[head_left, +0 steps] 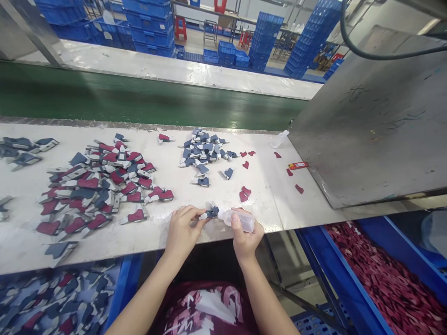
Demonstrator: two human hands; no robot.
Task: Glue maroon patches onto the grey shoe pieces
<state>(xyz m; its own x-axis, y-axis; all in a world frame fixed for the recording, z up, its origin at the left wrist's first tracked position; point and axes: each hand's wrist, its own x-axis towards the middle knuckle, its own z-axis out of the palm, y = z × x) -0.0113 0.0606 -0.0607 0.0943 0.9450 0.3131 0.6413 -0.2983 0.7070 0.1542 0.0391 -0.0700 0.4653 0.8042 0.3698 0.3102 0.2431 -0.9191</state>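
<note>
Lower centre of frame: left hand [184, 229] pinches navy piece [213, 212]; right hand [248, 236] grips squeeze bottle [245, 221], long axis near-horizontal, nozzle directed left, at piece's right end.

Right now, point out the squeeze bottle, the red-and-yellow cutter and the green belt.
Squeeze bottle [244, 221]: head view, clear body.
Red-and-yellow cutter [296, 165]: head view, middle of handle.
Green belt [157, 98]: head view, bare surface.

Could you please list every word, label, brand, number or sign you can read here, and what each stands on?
None reads clearly.
Maroon shirt: white lettering, partial and blurred.
Metal panel: dark handwritten marks, illegible.
Red-and-yellow item: any print is too small to read.
</note>
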